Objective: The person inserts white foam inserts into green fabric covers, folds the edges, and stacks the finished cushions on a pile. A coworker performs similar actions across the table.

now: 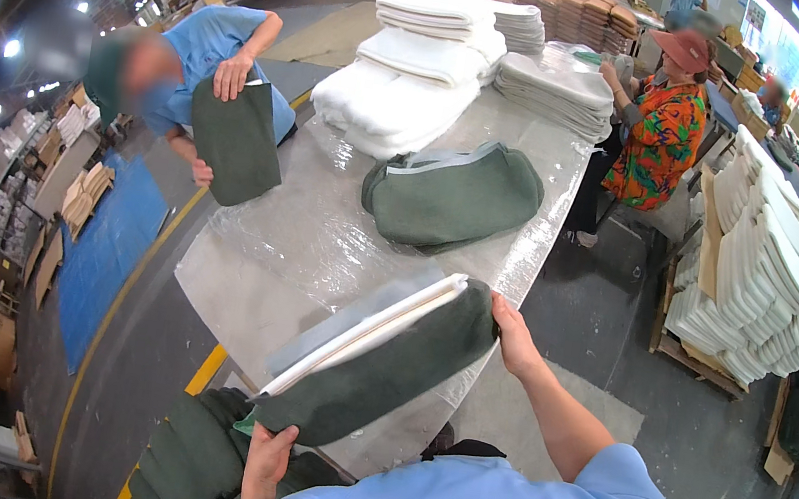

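Observation:
A dark green fabric cushion cover (383,374) is held up in front of me, tilted, its long open side facing away from me. A white foam pad (368,331) shows along that opening, with a translucent sheet (351,314) beside it. My left hand (270,450) is closed on the cover's lower left corner. At the upper right end, my right hand (512,335) grips the same cover, its fingers partly hidden behind the fabric. Farther up the table lies another green cover (457,197) with a pale edge along its opening.
The plastic-covered table (245,275) carries white pad stacks (394,97) and grey folded stacks (556,94). Across it, a co-worker holds a green cover (237,142); another person (663,123) sits right. Green covers (190,464) are piled lower left; a white pad pallet (760,267) stands right.

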`<state>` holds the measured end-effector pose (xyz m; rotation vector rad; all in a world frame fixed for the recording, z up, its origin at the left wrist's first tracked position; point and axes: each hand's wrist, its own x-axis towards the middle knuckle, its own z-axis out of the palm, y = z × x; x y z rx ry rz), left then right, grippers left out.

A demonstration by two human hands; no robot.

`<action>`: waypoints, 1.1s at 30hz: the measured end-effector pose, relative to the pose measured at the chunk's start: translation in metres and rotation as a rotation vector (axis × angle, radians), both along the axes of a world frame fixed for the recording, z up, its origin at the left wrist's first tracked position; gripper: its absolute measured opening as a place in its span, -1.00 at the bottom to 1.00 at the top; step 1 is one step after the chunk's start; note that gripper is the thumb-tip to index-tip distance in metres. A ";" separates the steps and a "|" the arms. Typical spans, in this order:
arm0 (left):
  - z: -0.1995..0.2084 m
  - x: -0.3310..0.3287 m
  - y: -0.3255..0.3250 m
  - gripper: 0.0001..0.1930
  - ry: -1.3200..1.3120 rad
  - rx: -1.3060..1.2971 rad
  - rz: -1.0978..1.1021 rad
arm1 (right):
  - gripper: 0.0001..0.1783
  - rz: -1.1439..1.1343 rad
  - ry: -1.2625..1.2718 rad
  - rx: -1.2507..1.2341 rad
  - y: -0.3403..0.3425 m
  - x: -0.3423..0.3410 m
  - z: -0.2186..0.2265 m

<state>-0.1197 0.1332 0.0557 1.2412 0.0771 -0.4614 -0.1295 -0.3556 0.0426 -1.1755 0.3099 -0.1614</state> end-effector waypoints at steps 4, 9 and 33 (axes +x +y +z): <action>-0.008 -0.007 -0.005 -0.20 0.001 0.102 0.086 | -0.19 -0.115 0.022 0.032 0.012 0.016 -0.024; -0.029 -0.024 -0.020 -0.20 -0.022 0.075 0.128 | -0.20 -0.226 0.013 0.094 0.018 0.011 -0.046; -0.016 -0.050 -0.088 0.13 -0.090 -0.071 -0.512 | -0.59 -0.126 -0.094 -0.506 -0.007 0.093 -0.002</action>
